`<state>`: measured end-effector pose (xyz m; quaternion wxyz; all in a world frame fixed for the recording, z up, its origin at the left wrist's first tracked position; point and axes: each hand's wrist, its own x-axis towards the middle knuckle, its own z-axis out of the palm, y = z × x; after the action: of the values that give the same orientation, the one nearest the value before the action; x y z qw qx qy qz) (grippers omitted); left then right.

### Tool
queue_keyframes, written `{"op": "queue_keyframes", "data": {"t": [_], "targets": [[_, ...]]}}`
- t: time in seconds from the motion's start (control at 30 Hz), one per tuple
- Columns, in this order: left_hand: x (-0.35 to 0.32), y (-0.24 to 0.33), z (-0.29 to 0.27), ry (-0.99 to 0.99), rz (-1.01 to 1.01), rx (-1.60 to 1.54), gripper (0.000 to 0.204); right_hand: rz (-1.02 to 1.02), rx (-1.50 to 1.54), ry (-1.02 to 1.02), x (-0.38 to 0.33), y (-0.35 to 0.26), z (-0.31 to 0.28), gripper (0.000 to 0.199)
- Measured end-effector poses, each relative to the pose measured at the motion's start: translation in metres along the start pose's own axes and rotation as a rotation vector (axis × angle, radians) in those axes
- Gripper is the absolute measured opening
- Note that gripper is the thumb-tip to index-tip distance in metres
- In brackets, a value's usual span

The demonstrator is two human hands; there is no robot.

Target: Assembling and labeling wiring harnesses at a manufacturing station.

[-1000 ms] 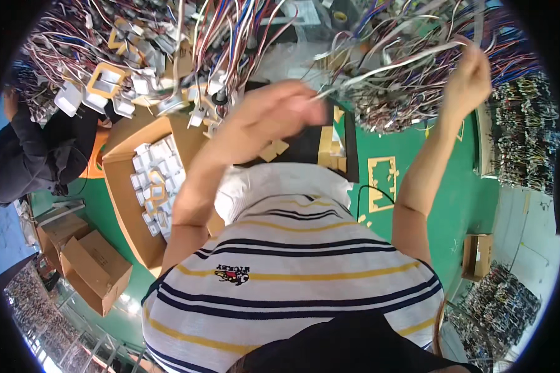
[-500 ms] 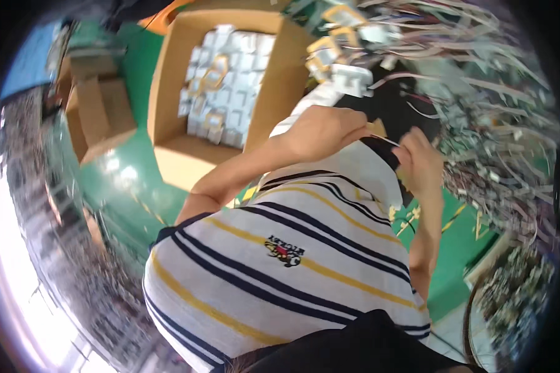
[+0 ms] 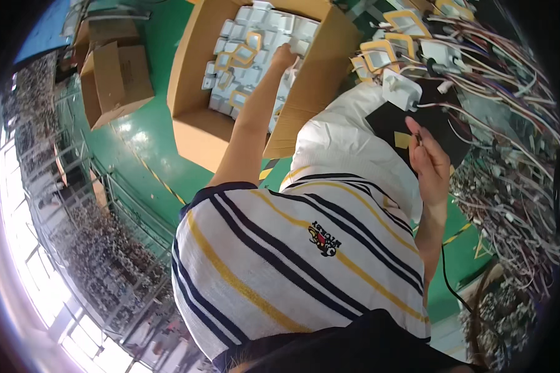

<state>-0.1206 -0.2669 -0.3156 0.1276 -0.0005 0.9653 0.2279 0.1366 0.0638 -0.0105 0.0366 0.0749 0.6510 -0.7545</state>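
Note:
My left hand [image 3: 284, 57] reaches into a large open cardboard box [image 3: 196, 133] on the green floor and rests among several white rectangular parts [image 3: 255, 37], some with yellow frames. Whether its fingers hold one is hidden. My right hand [image 3: 428, 158] is raised near my chest, fingers loosely curled around a thin dark tool or wire. Just above it a white block-shaped part [image 3: 401, 89] hangs on wires over a black mat [image 3: 438, 127]. My striped shirt fills the lower middle.
A dense mass of coloured wire harnesses [image 3: 510, 143] covers the right side. A smaller open cardboard box [image 3: 115, 78] stands at the upper left. Metal racks [image 3: 93, 248] packed with parts run along the left. A white bag [image 3: 348, 149] lies against my front.
My left arm has stretched out from my chest into the big box. My right hand has dropped away from the overhead wires and lowered beside my chest. The view has swung left.

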Motion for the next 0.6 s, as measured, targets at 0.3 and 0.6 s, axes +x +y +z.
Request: {"op": "queue_keyframes", "data": {"t": [0.3, 0.6], "targets": [[-0.021, -0.035, -0.008, -0.225, 0.11, 0.287, 0.057, 0.006, 0.064, -0.13, 0.018, -0.021, 0.016, 0.019], [-0.149, 0.165, -0.19, -0.333, -0.119, -1.515, 0.032, -0.234, -0.06, 0.079, 0.033, -0.048, 0.014, 0.018]]}}
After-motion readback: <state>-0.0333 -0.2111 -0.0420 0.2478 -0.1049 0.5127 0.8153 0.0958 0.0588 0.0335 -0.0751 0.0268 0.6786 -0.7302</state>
